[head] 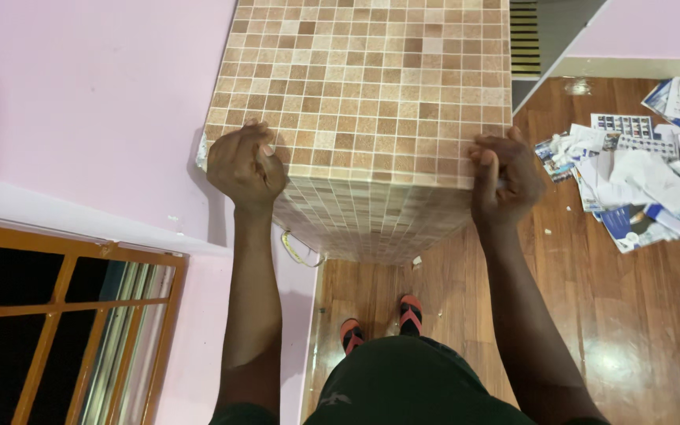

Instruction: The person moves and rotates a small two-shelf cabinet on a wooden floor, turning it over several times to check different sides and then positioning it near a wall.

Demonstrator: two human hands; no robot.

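A: Where are the hands?

B: The left hand (pixel 245 167) is curled over the near left corner of the tiled cabinet (pixel 371 86), its fingers (pixel 255 142) bent and pressed together on the top edge. The right hand (pixel 505 175) grips the near right corner the same way, fingers (pixel 488 161) folded tight against the edge where the top meets the side.

A: And the cabinet itself?

B: It stands straight ahead of the person, its left side close against the pink wall (pixel 80 94), its near face dropping to the wooden floor (pixel 639 330).

A: Any room around it?

B: On the left, hardly any: the wall touches or nearly touches it, and a window with orange bars (pixel 64 330) sits lower left. On the right the floor is open near the cabinet, then a heap of scattered papers (pixel 647 181) lies farther right. Near the person, bare floor shows around the sandalled feet (pixel 379 323). A loose cord (pixel 299 252) hangs by the lower left corner.
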